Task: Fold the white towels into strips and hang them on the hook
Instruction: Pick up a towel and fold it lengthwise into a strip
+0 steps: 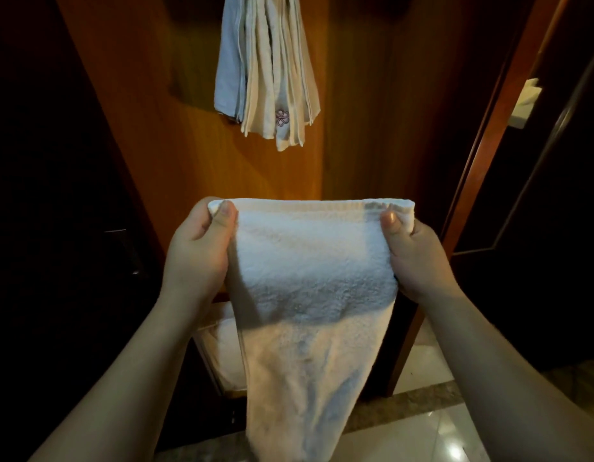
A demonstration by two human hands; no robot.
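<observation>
The left hand [198,251] and right hand [419,258] each pinch a top corner of the white towel [312,295], thumbs in front, fingers curled behind. It hangs soft, light and limp, so hold it by the hem corners. At 12 o'clock, folded towels [272,71] hang already.

Open space at frame centre, between the held white towel [309,261] below and hanging towels [268,71] crowding the wooden panel [188,145] above.

Bare forearms, no sleeves, short fingernails
</observation>
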